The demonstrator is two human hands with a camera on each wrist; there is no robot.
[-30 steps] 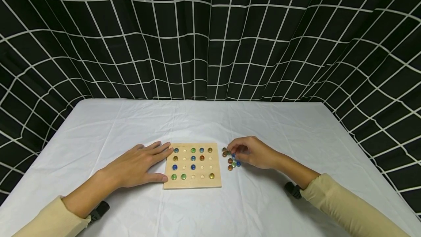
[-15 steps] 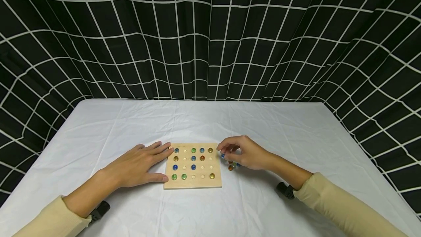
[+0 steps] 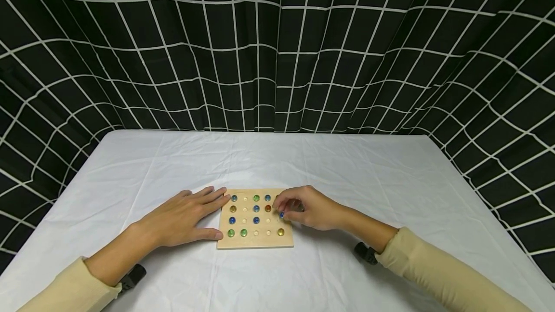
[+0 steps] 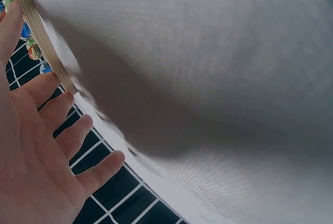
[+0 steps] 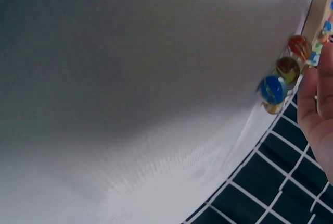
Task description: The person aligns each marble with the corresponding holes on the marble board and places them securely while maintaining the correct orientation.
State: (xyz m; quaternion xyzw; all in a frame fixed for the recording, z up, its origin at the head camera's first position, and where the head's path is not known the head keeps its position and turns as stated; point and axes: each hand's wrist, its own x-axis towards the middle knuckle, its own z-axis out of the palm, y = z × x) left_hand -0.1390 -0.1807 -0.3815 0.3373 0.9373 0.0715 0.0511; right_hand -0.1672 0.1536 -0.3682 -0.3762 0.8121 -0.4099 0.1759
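The right hand (image 3: 313,208) partly covers the blue marble (image 3: 282,215) it pinches.

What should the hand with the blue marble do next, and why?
I think the right hand should lower the blue marble into a nearby empty hole. It pinches the marble at the board's right side, holes are free there, and the left hand rests against the other side.

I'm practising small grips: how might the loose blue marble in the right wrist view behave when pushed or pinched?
The blue marble is round, so it would likely roll when pushed. Its shiny, glassy surface may feel slippery. The brownish marble looks close and might get knocked.
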